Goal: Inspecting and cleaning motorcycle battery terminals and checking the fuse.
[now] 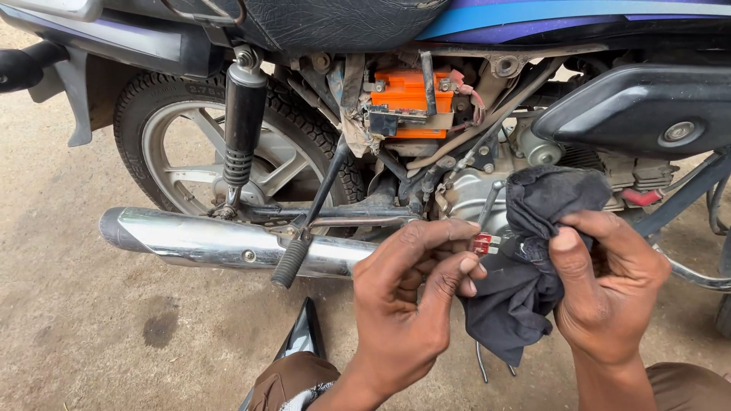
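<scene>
Head view: left hand (411, 304) pinches small red part (483, 243) at fingertips, metal prongs pointing toward cloth. Right hand (605, 285) grips dark cloth (525, 266), bunched, pressed against part's prongs. Part sits between both hands, just beside right thumb. Behind hands: motorcycle side open, orange battery (407, 95) above, chrome exhaust (221, 240) left of left hand.

Risk: part small, fingertip hold only; hard rub could pop it loose onto dirt ground (91, 335), or bend prongs. Cloth could snag prongs.

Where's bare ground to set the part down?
Free: dirt below the exhaust pipe, left of the left hand. Crowded: around the orange battery, and between both hands, where the right hand holds the dark cloth.
</scene>
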